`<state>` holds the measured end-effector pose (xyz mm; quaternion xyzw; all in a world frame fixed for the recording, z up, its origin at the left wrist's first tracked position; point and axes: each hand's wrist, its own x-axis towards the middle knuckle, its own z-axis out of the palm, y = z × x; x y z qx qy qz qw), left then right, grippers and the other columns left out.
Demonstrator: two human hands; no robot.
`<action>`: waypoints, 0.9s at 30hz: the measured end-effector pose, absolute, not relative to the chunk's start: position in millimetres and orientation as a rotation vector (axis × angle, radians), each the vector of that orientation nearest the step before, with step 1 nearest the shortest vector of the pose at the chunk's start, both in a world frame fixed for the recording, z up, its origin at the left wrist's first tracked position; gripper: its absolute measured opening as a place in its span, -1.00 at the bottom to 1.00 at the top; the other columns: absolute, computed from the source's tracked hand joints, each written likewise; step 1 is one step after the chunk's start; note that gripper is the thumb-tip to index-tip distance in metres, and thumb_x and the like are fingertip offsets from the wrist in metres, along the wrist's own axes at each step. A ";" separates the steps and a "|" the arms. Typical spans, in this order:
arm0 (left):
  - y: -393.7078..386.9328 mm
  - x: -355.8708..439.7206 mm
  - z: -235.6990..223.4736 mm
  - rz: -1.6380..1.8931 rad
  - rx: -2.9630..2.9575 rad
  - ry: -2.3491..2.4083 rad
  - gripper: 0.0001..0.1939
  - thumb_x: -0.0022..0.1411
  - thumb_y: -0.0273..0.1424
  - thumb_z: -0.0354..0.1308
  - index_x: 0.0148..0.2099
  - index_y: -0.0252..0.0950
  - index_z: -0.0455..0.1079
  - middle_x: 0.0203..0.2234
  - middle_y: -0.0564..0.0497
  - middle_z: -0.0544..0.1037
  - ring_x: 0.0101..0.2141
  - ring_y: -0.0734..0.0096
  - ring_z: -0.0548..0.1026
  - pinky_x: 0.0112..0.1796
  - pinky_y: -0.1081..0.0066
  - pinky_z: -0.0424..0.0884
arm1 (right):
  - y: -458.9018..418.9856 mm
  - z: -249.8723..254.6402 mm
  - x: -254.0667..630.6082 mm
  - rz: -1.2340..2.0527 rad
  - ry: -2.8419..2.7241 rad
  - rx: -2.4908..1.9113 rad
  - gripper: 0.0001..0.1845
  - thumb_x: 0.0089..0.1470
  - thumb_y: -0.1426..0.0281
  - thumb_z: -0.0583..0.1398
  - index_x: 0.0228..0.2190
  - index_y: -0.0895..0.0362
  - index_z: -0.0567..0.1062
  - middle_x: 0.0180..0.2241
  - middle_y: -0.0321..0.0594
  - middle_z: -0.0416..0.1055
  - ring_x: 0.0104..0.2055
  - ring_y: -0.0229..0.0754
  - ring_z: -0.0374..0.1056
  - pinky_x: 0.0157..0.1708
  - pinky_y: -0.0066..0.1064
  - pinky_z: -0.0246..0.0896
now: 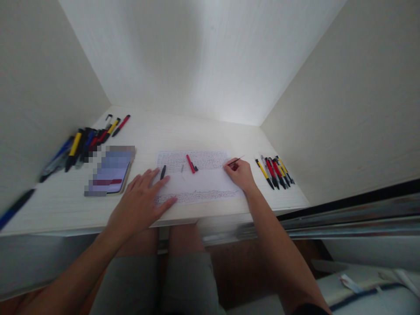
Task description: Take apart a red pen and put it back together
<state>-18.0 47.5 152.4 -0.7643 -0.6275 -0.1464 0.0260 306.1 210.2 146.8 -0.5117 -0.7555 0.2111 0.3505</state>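
Note:
A sheet of paper [203,180] lies on the white desk, with dense rows of small handwriting at its top and bottom and a blank band between. My left hand [141,194] rests flat on the sheet's left edge, fingers spread. Beside its index finger is a short black pen part [163,172]; whether they touch, I cannot tell. My right hand [241,173] is at the sheet's right edge, pinching a thin dark stick that looks like a pen refill [234,161]. A red pen barrel [190,164], a small black piece [196,168] and a clear piece [182,168] lie on the paper.
A phone [110,173] with its screen lit lies left of the sheet. Several pens [77,144] are piled along the left wall, and a blue pen [16,209] is near the front left. More pens [275,172] lie at the right. Walls enclose the desk [197,131] on three sides.

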 end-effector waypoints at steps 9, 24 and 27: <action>47.4 -20.6 150.3 -0.525 -2.393 -1.939 -0.49 0.43 -0.07 -0.12 0.26 -0.19 0.33 0.31 -0.17 0.24 0.32 0.00 0.15 0.26 -0.09 0.08 | 216.0 142.4 308.4 0.677 -1.576 -1.226 -0.76 0.00 0.25 0.31 -0.33 0.16 0.54 -0.44 -0.16 0.55 -0.42 -0.15 0.46 -0.35 -0.33 0.37; 61.4 -38.3 134.6 -0.887 -2.439 -1.903 -0.68 0.40 -0.28 -0.03 -0.15 -0.22 0.56 0.02 -0.12 0.55 0.10 0.12 0.41 0.16 0.00 0.29 | 163.4 156.2 260.9 0.694 -1.656 -1.172 -0.75 0.11 0.20 0.26 -0.32 0.14 0.59 -0.44 -0.18 0.57 -0.42 -0.15 0.49 -0.35 -0.36 0.37; 60.4 -38.2 135.2 -0.900 -2.442 -1.885 -0.68 0.39 -0.30 -0.03 -0.16 -0.24 0.56 -0.04 -0.13 0.57 0.03 0.14 0.45 0.12 0.05 0.32 | 148.0 161.1 237.0 0.693 -1.807 -1.149 -0.77 0.19 0.24 0.21 -0.30 0.12 0.60 -0.42 -0.19 0.59 -0.41 -0.15 0.51 -0.34 -0.37 0.38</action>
